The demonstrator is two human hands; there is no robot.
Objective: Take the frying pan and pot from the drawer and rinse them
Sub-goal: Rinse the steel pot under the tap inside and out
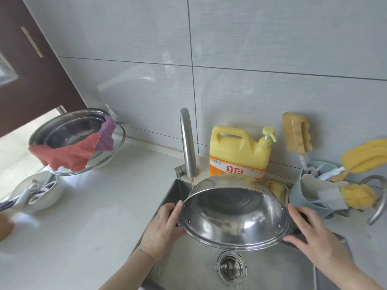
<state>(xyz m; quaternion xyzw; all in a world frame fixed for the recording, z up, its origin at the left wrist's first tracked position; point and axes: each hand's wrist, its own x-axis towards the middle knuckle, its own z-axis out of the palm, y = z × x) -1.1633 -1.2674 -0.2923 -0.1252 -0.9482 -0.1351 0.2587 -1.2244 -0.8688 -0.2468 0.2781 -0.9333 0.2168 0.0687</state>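
So the pot point(234, 214) is a shiny stainless steel one, wide and fairly shallow, tipped up so its open mouth faces the camera. You can see small rivets inside the wall on both sides and concentric rings on the bottom. It's held up over the sink point(188, 268), toward the back edge, right under the spout of the tap point(187, 143), with a thin stream of water hitting the far rim. The sink floor looks wet around the drain point(231, 266).

One hand on each side. The left hand point(165, 225) grips the left side of the rim, fingers wrapped over the handle spot, thumb up along the edge. The right hand point(312, 231) does the same on the right side, fingers curled around the dark handle there. The hands are well apart, the pot between them.

Counting stuff: one pot in hand, one yellow dish soap jug point(238, 151) at the back edge of the counter behind the sink, one blue caddy point(303, 195) at the sink's right edge holding sponges and brushes. On the left end of the counter, stacked metal basins point(73, 130) with two cloths, one red point(65, 153) and one purple point(106, 132).
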